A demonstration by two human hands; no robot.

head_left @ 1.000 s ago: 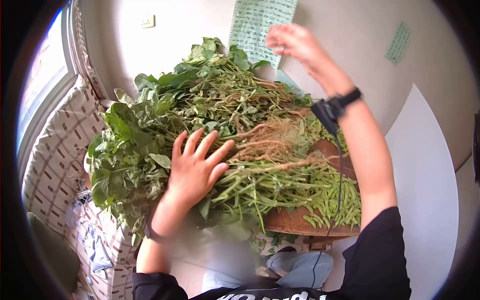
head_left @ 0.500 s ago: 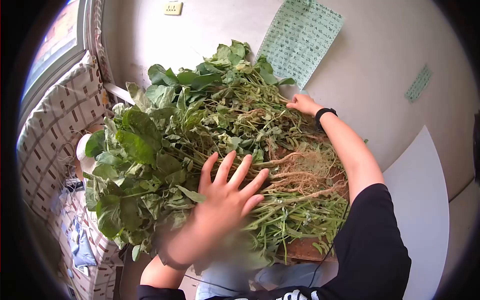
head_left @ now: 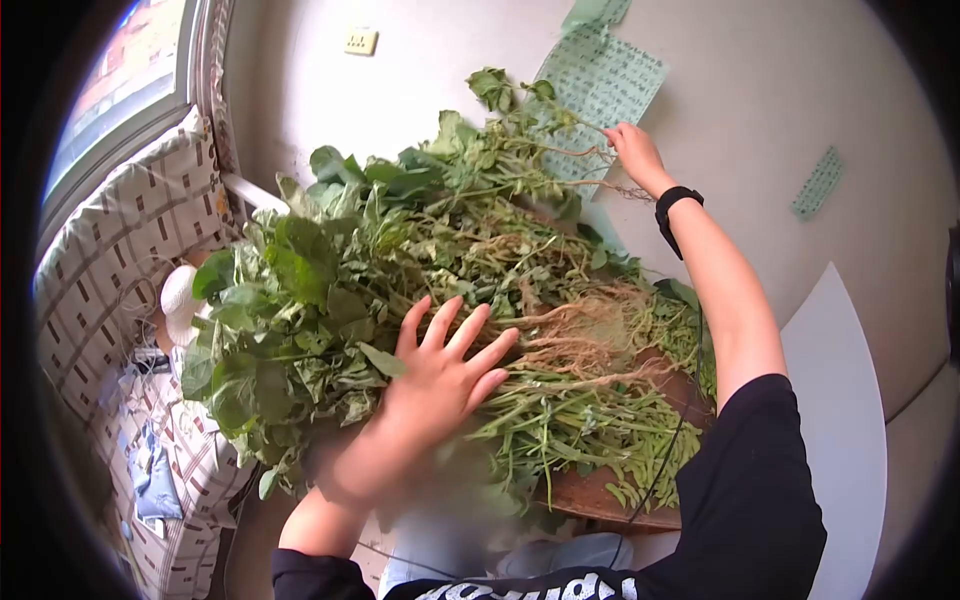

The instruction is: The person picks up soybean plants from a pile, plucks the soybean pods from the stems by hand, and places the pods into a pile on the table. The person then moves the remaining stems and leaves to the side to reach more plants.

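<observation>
While the left hand (head_left: 440, 385) lay spread flat on a heap of leafy green bean plants with pale roots (head_left: 400, 270) at frame centre, the right hand (head_left: 632, 150), upper right, pinched one thin stalk (head_left: 575, 152). A few loose green pods (head_left: 650, 460) lay lower right; most plants looked unpicked.

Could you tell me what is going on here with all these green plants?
A person is working through a heap of uprooted bean plants piled on a brown tray. The left hand lies flat and spread on the heap near the pale roots. The right hand grips a single plant by its stalk, raised above the far side. Green pods lie at the tray's near edge.
</observation>
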